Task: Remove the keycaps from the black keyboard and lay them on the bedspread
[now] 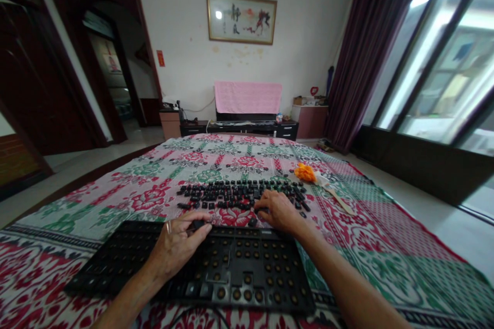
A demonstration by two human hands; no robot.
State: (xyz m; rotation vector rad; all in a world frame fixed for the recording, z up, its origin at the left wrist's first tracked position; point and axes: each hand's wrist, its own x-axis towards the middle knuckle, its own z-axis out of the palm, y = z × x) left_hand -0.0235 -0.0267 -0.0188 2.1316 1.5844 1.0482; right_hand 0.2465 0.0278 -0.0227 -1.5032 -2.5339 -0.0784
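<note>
A black keyboard (247,266) lies on the patterned cloth right in front of me. Its left part bears keycaps, while the right part shows bare switch posts and a few keycaps on its near row. Over its far edge, my left hand (178,240) pinches a small black keycap (198,224) between thumb and forefinger. Beyond the keyboard, loose black keycaps (219,191) are spread out in rough rows. My right hand (278,209) reaches to the right side of them, fingers bent down and closed at a dark keycap, partly hidden. One loose keycap (252,222) lies near that hand.
An orange fluffy thing (304,172) and a brush-like tool with a pale handle (339,200) lie right of the keycaps. A cable (200,309) runs from the keyboard's near edge. Past the cloth-covered table (247,149) stands a low black cabinet (193,127).
</note>
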